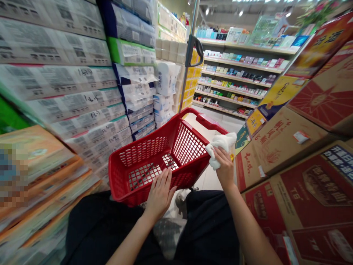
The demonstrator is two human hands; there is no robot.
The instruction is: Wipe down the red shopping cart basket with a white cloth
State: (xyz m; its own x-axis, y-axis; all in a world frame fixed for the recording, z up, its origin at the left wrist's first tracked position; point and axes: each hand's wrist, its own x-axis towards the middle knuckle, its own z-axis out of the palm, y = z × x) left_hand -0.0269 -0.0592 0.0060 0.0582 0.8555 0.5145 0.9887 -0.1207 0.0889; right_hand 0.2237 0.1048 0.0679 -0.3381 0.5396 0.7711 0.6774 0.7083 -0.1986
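Note:
In front of my knees stands a red plastic shopping basket (190, 141) with lattice sides and a long telescopic pull handle (190, 55) rising from its far end. My left hand (160, 191) lies on the near rim, its fingers stretched out along the edge. A bunched white cloth (220, 141) is in my right hand (224, 162), the fingers wrapped over it, at the right far corner of the basket beside the rim. Through the lattice the basket's inside shows bare. The part of the cloth under my right palm is hidden.
Tall stacks of wrapped paper packs (82, 84) rise on the left. Cardboard cartons (278, 136) are piled close on my right. Orange packs (55, 173) lie at the lower left. Shelves of small boxes (237, 77) stand beyond the pale floor at the back.

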